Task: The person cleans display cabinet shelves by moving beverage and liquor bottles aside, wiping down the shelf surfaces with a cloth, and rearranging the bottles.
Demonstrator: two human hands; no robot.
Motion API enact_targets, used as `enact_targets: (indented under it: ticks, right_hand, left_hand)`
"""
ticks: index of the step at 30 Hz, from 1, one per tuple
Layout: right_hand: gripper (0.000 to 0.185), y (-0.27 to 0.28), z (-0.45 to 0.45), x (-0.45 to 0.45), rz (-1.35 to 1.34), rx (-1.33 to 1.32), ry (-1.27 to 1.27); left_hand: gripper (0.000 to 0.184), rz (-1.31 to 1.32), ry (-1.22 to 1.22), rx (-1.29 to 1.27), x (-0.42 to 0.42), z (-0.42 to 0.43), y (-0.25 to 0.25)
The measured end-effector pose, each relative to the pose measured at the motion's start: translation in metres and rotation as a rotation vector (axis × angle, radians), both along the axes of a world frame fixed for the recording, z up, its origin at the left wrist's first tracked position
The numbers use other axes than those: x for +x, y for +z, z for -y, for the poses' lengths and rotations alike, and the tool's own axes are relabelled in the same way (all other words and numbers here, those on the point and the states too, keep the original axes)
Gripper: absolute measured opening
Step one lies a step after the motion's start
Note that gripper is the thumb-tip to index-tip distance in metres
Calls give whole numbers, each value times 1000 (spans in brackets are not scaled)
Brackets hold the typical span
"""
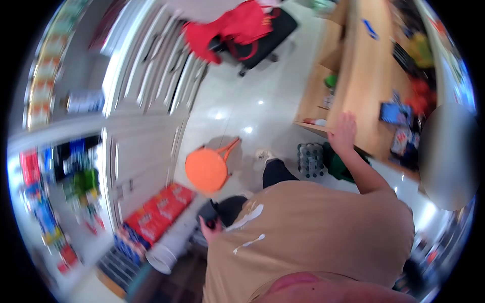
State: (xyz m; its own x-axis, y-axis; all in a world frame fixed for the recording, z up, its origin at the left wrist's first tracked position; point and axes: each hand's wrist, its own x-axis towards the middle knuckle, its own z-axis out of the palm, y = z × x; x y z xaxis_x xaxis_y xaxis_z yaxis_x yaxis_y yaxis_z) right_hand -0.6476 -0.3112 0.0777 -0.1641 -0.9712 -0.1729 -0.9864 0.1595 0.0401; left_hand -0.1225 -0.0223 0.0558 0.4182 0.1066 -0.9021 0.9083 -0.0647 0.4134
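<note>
My left hand (211, 231), low beside my body, is closed around a small black object (207, 211) whose kind I cannot make out. My right hand (344, 132) holds nothing and rests on the corner edge of a wooden counter (371, 86), fingers stretched over the top, slightly blurred. A blue phone-like item (395, 114) lies on the counter to the right of that hand. Under the edge, a shelf holds a red-and-white item (315, 121). Near my left hand lies a stack of red packages (160, 212).
An orange round stool (206, 169) stands on the pale tiled floor (242, 111). A black wheeled chair (273, 38) carries a red bag (247, 22). A grey-green bottle pack (310, 160) stands below the counter. White cabinets (144, 156) and stocked shelves line the left; a white bin (161, 258) stands low left.
</note>
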Motion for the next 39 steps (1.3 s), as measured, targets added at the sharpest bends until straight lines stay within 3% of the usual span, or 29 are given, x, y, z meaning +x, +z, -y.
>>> enact_targets:
  ticks: [4, 8, 11, 15, 17, 22, 25, 26, 27, 31, 33, 36, 38, 39]
  right_hand:
    - [87, -22, 9, -7, -123, 28, 100]
    - [89, -13, 5, -5, -229, 117, 184]
    - [90, -17, -1, -11, -257, 118, 205]
    - [90, -51, -3, -47, -222, 29, 316]
    - [90, -54, -3, -47, -238, 54, 254]
    - [84, -23, -2, -17, -207, 162, 86]
    - [69, 26, 35, 40, -174, 398, -123]
    - [54, 20, 44, 48, 5, 199, 93]
    - [53, 46, 52, 91, 105, 192, 206]
    - [69, 50, 122, 240, 400, 38, 868]
    - [77, 88, 171, 357, 522, -134, 1185]
    - [70, 254, 216, 549, 836, -576, 1548]
    - [71, 347, 226, 649, 867, -703, 1446]
    - [83, 392, 226, 685, 934, -542, 1341]
  left_hand:
    - [39, 174, 215, -462, 0, 57, 82]
    - [47, 337, 323, -584, -4, 81, 172]
    - [44, 412, 180, -804, -1, 72, 197]
    - [43, 436, 160, -797, -4, 77, 204]
    - [41, 422, 151, -815, 6, 78, 191]
    - [36, 302, 107, -793, 41, 89, 160]
    - [36, 279, 100, -824, 63, 98, 151]
    - [37, 275, 90, -829, 71, 99, 150]
    - [38, 263, 96, -807, 76, 102, 153]
    - [40, 258, 11, -886, 103, 101, 136]
    - [40, 256, -59, -953, 112, 102, 130]
    - [39, 301, -116, -987, 127, 100, 127]
    - [39, 288, -34, -964, 135, 98, 132]
    - [39, 279, 9, -954, 140, 98, 131]
